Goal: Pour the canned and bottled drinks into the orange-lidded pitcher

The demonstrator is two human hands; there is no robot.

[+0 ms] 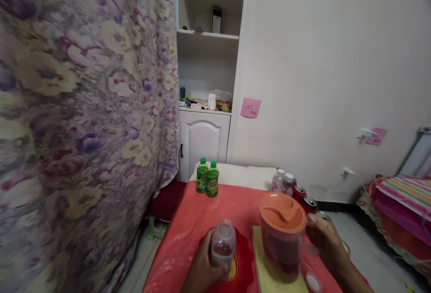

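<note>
My left hand (205,264) is wrapped round a clear, uncapped bottle (224,243) above a red tray (243,257). Some dark contents show low in the bottle, which stands nearly upright. To the right, my right hand (323,234) grips the handle side of a clear pitcher (283,248) with an orange lid (282,212). Dark liquid is visible inside the pitcher, which is over a yellow cloth or board (261,266). A white cap (313,282) lies on the red tablecloth (182,239) beside it.
Two green bottles (212,181) stand at the table's back left. Clear bottles with white caps (278,181) and red cans (299,193) line the back right. A floral curtain (84,104) hangs at left; a pink-striped stack (404,194) is at far right.
</note>
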